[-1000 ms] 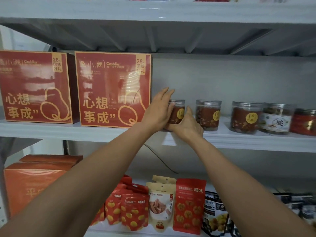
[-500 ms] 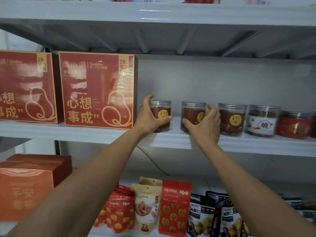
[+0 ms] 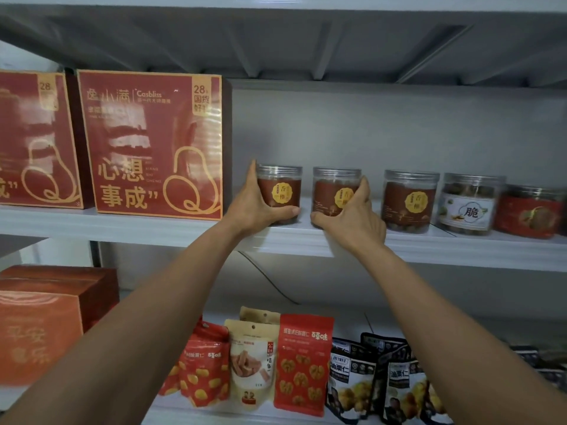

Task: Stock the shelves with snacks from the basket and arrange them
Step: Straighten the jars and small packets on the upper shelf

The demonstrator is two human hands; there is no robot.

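Grey metal shelving (image 3: 429, 250), ribbed shelf underside (image 3: 276, 50), plain grey back wall (image 3: 399, 127)

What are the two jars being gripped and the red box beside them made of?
Leftmost jar and second jar: probably clear plastic, glossy; contents show through, ribbed clear lids. Red box: likely printed cardboard, glossy coating; glare streaks, crisp corner edges.

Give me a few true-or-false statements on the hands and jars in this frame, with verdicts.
1. The left hand grips the leftmost jar, next to the red box. True.
2. The right hand rests empty on the shelf. False: it grips the second jar.
3. Both gripped jars are upright. True.
4. The white-labelled jar lies on its side. False: it stands upright.
5. Snack pouches stand on the level below. True.
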